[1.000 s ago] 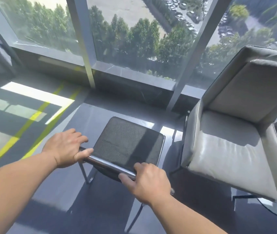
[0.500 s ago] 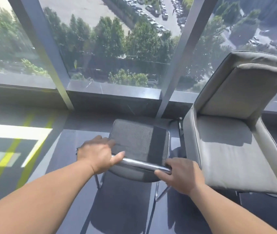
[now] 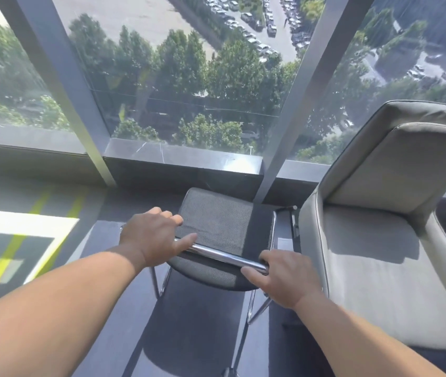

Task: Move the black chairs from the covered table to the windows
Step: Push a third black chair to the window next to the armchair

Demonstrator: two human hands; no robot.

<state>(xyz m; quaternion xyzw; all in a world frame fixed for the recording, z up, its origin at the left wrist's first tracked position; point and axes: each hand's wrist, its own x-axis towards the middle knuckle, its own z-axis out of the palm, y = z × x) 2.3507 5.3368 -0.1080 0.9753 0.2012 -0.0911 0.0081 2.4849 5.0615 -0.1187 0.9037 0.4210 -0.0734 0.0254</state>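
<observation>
at the far left, a bright sunlit patch crossed by yellow-green floor stripes (image 3: 6, 257) lies on the dark grey floor (image 3: 102, 336), which shows bare between the stripes and the chair. above it, a slanted grey window post (image 3: 61, 85) divides the tall glass windows (image 3: 183, 77), and a low dark sill (image 3: 181, 156) runs along the far edge of the floor.

the left hand (image 3: 151, 240) sits on the left end of the chrome back rail (image 3: 224, 255) of the black mesh-seat chair with chrome tube legs (image 3: 222, 221); its fingers curl over the rail and the thumb lies along it, clamped on the metal. the chair stands with the far edge of its seat near the base of the sill, under the middle pane, and its near legs rest on the floor between the two forearms.

the right hand (image 3: 287, 278) grips the right end of the same rail, fingers wrapped over it and thumb pointing left below it.

just right of the black chair, with only a narrow strip of floor between them, stands a pale grey padded leather armchair (image 3: 374, 262), its tall back tilted toward the glass. a second slanted post (image 3: 292, 110) rises behind the gap.
</observation>
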